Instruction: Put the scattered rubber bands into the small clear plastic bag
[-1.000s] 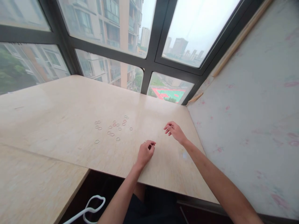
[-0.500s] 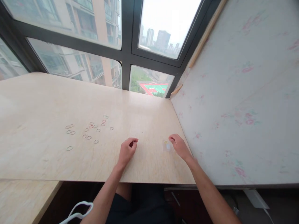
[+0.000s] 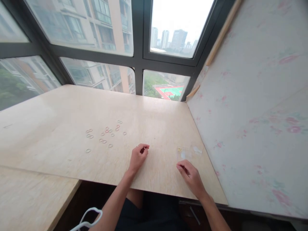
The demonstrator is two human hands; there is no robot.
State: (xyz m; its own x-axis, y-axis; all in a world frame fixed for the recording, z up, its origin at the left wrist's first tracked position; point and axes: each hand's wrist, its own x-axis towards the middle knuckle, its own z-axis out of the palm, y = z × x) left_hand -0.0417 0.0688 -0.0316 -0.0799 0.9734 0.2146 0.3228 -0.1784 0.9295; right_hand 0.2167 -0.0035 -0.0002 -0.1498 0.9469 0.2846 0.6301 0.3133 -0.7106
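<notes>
My left hand (image 3: 139, 157) rests low over the tabletop, its fingertips pinched; whatever they hold is too small to make out. To the right, my right hand (image 3: 190, 176) is also closed in a pinch just in front of a clear flat plastic piece (image 3: 183, 154), perhaps a bag or a case. I cannot make out anything between those fingertips. Small yellow bits (image 3: 179, 149) show at its far left corner. Left of my hands, several thin greenish-grey rings (image 3: 104, 141) lie scattered, some touching in pairs. Among them are reddish rings (image 3: 107, 131).
The pale marbled tabletop (image 3: 154, 118) runs back to a dark window frame (image 3: 139, 77). A flowered wall (image 3: 252, 112) bounds the right side. Another clear scrap (image 3: 197, 150) lies near that wall. A white loop of cord (image 3: 92, 210) hangs beside my left forearm.
My right hand has moved back towards me, uncovering more of the clear plastic piece and the scrap beside it. The left hand stays pinched near its place. The camera view has swung left.
</notes>
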